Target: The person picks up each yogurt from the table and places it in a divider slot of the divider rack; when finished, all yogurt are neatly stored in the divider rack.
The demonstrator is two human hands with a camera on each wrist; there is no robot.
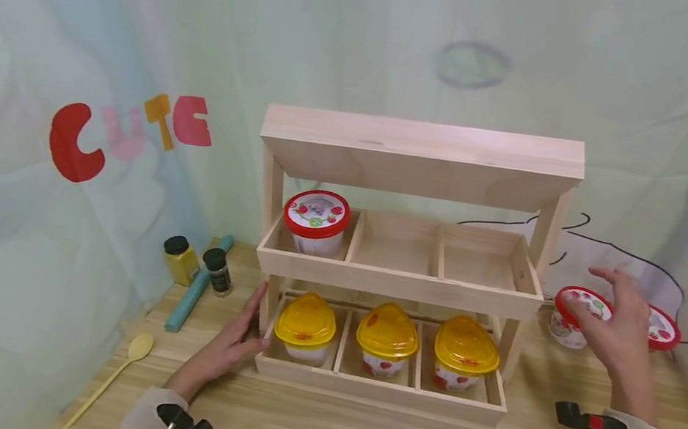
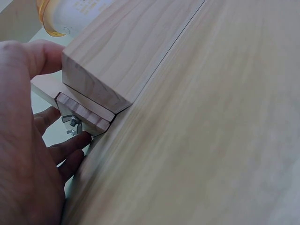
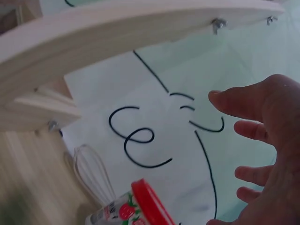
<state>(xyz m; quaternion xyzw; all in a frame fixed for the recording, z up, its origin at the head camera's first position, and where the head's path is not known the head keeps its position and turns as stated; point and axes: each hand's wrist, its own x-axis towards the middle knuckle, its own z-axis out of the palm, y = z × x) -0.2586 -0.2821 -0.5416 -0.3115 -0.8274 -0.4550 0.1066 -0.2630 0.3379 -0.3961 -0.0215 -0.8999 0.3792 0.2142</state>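
My left hand touches the lower left corner of a two-tier wooden rack. In the left wrist view its thumb rests against the front tray's corner, with the other fingers beside the post near metal wing nuts. To the rack's right, my right hand is raised with fingers spread, partly in front of two red-lidded cups; it holds nothing. A red-lidded cup fills the upper tier's left compartment. Three yellow-lidded cups stand in the lower compartments.
Left of the rack are a yellow jar, a dark-capped jar, a teal stick and a yellow spoon. A whisk lies beside a red-lidded cup in the right wrist view. A printed curtain hangs behind.
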